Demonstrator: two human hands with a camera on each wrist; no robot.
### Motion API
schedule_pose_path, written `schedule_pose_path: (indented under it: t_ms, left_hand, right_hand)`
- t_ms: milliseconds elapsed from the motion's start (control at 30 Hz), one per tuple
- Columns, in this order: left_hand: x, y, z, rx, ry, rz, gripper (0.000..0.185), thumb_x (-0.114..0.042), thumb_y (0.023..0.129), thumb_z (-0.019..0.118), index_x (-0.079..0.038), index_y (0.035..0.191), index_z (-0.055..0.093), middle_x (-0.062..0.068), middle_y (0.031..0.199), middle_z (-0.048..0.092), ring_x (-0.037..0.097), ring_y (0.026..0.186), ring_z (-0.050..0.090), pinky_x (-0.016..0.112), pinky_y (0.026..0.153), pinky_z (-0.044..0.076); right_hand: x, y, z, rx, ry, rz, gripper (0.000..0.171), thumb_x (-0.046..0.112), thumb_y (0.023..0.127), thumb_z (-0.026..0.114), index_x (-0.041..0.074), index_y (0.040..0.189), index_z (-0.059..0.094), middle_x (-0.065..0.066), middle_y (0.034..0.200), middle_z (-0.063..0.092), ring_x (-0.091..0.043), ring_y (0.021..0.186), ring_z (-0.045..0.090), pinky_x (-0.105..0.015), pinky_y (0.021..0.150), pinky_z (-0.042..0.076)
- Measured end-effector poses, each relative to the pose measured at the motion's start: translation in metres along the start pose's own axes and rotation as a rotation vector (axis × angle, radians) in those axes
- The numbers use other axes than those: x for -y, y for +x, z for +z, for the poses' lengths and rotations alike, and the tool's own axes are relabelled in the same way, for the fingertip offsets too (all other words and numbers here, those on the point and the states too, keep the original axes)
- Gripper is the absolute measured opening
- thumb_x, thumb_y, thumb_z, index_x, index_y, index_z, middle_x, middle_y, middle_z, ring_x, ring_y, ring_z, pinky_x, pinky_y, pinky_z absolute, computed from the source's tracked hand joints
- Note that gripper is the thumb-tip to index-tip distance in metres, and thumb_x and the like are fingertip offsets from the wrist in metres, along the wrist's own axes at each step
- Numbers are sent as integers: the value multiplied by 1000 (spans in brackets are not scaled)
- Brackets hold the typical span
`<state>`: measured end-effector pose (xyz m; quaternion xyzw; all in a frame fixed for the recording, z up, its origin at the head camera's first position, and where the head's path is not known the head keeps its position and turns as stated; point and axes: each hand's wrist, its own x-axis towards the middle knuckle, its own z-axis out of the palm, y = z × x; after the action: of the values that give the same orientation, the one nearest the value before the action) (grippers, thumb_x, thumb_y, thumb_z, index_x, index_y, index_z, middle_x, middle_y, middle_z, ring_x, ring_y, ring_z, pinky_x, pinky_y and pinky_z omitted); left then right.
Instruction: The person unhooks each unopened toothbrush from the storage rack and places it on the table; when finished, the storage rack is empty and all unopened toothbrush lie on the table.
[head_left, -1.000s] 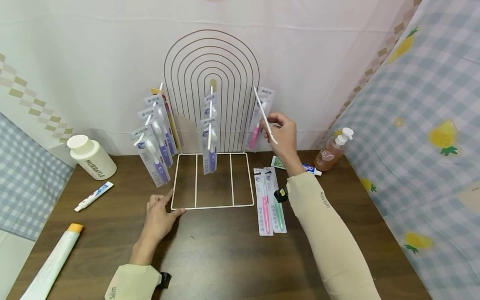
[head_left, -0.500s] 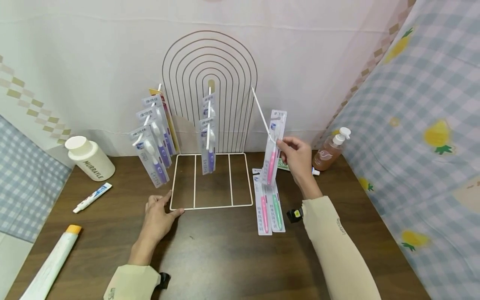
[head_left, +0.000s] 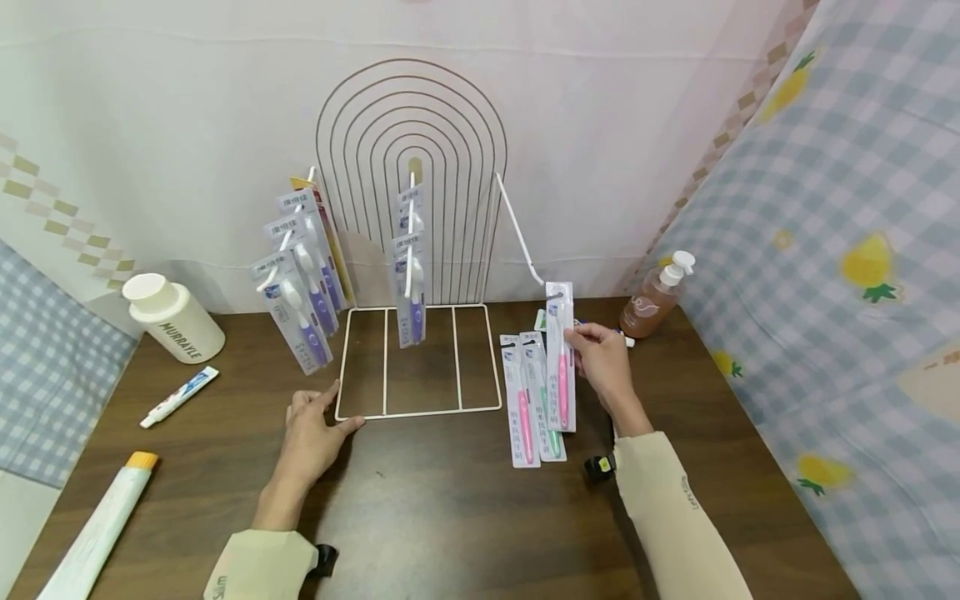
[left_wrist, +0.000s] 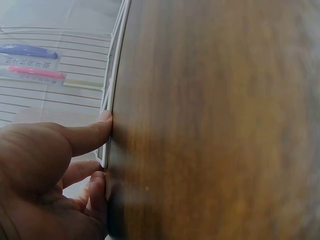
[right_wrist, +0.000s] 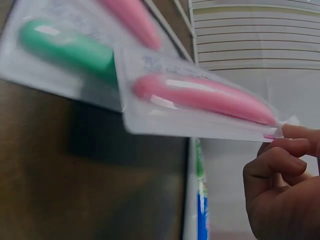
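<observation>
Pink toothbrush pack (head_left: pixel 561 357) is pinched at its upper edge by the right hand (head_left: pixel 603 367), fingers curled round it. A second ago it hung on the rack's right hook (head_left: pixel 516 227); now it is off and lowered just above two packs (head_left: pixel 531 398) lying on the bench (head_left: pixel 450 500). Hook is bare. Left hand (head_left: pixel 311 433) is kept flat, fingers straight, pressing the rack base (head_left: pixel 417 410). Likely unloading the rack.
</observation>
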<state>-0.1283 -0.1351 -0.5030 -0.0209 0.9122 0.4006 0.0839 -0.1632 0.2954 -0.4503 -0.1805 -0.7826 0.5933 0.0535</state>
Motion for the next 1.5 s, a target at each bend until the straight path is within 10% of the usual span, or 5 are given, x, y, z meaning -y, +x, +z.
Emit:
schedule_pose_path:
  t_ms: [667, 1300, 1500]
  left_hand:
    - [4, 1, 0, 15, 6, -8, 84, -21, 107, 82, 9, 172, 38, 33, 146, 43, 51, 135, 40, 63, 115, 41]
    - [4, -1, 1, -22, -2, 16, 83, -19, 104, 83, 9, 170, 42, 34, 144, 46, 52, 134, 42, 66, 116, 41]
    - [0, -1, 1, -7, 3, -4, 83, -20, 105, 82, 7, 172, 41, 33, 145, 45, 51, 136, 41, 64, 118, 40]
  right_hand:
    - [-37, -11, -4, 46, -204, 141, 37, 20, 114, 65, -7, 134, 79, -9, 111, 75, -12, 79, 58, -26, 66, 47]
    - [-94, 23, -8, 33, -345, 116, 31, 29, 109, 75, 0, 110, 86, -6, 88, 76, -17, 76, 67, -33, 65, 52]
    - [-63, -2, -4, -18, -362, 112, 29, 24, 108, 73, -4, 106, 84, -2, 76, 71, -13, 68, 63, -27, 60, 50]
